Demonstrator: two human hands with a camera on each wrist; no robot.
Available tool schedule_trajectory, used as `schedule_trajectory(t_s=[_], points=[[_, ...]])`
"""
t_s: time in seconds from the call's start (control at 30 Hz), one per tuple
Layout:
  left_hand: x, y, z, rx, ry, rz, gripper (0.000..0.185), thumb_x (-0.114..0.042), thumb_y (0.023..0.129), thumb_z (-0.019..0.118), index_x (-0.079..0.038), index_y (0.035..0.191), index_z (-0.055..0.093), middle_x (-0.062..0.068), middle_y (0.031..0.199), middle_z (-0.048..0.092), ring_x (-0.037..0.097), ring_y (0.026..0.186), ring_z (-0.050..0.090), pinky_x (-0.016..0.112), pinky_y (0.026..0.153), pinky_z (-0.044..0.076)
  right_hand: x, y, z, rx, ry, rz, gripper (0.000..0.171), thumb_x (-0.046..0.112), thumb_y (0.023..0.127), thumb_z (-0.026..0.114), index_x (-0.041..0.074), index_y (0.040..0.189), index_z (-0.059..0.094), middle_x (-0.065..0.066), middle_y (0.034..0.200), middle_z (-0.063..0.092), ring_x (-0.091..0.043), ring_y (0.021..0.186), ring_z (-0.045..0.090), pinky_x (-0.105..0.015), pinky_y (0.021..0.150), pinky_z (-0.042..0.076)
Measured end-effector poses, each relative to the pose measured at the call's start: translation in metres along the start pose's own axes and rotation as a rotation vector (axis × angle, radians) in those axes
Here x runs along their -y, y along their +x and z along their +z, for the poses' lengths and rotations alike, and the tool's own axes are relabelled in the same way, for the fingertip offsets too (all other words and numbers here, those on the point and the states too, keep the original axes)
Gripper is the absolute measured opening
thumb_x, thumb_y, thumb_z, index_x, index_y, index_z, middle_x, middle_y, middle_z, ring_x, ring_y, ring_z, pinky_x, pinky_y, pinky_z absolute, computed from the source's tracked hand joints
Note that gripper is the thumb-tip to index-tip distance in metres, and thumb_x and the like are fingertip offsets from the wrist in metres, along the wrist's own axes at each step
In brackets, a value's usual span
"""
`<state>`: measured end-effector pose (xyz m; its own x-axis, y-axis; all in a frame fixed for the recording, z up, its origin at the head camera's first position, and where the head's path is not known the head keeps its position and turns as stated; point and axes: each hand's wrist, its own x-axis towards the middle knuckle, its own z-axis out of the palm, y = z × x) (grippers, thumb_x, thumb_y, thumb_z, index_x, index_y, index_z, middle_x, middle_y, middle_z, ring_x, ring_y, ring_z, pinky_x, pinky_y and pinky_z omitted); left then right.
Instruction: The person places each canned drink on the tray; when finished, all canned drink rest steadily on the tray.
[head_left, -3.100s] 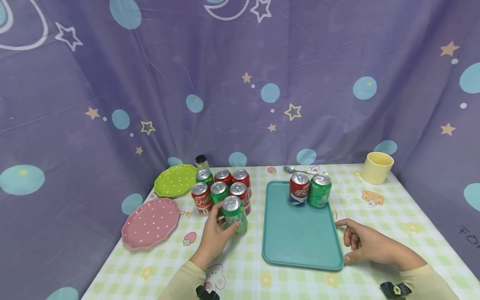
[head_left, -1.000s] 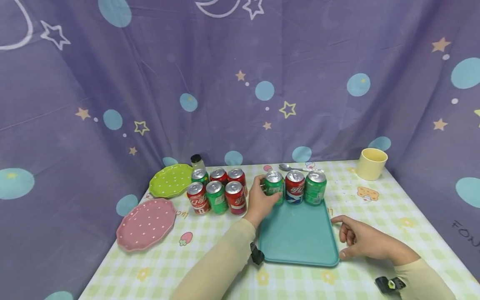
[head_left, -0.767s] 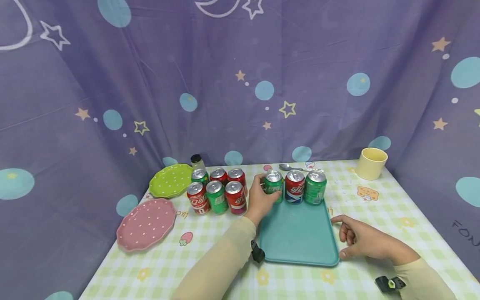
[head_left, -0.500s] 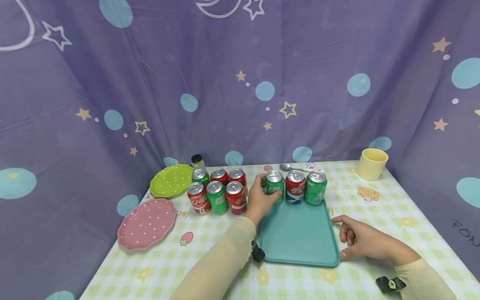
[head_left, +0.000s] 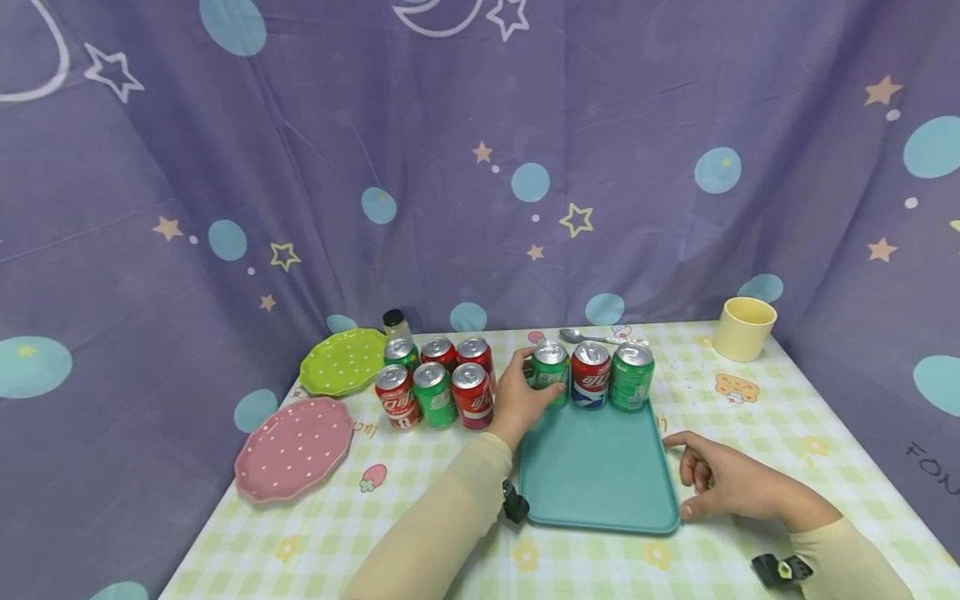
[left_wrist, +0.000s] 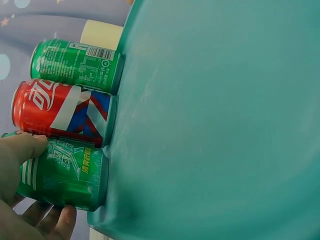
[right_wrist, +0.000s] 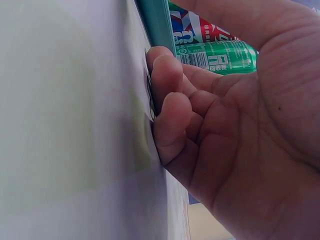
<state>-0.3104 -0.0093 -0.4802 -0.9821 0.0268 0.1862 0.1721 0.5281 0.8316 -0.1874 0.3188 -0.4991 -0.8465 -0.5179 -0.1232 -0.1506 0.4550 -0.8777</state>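
green can (head_left: 550, 372) moved onto tray (head_left: 596, 475); left hand (head_left: 514, 398) grips it.

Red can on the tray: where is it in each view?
Head: red can, middle of three at the tray's far edge.
Left wrist: red can lying sideways at left, between two green cans.
Right wrist: a sliver at top, above fingers.
Shared landmark: the barcoded green can.
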Motion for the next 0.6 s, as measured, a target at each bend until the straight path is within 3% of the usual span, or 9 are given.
schedule_trajectory(t_s=[0.4,0.6], points=[[-0.003,0.0,0.0,-0.005,0.028,-0.002,0.078,-0.028,0.084,0.091,-0.018,0.149,0.05,0.009,0.139,0.064,0.027,0.129,0.061,0.044,0.11,0.048,0.0,0.0,-0.002,0.002,-0.004,-0.003,0.096,0.016,0.08,0.092,-0.006,0.153,0.033,-0.013,0.097,0.055,-0.016,0.075,0.054,-0.028,0.062,0.049],[-0.014,-0.009,-0.013,-0.029,0.035,0.063,0.081,-0.027,0.084,0.091,-0.014,0.151,0.048,0.008,0.142,0.06,0.028,0.132,0.058,0.046,0.111,0.047,-0.001,0.0,-0.001,0.002,0.001,-0.004,0.097,0.016,0.08,0.092,-0.006,0.153,0.033,-0.013,0.098,0.056,-0.016,0.075,0.055,-0.028,0.062,0.05]])
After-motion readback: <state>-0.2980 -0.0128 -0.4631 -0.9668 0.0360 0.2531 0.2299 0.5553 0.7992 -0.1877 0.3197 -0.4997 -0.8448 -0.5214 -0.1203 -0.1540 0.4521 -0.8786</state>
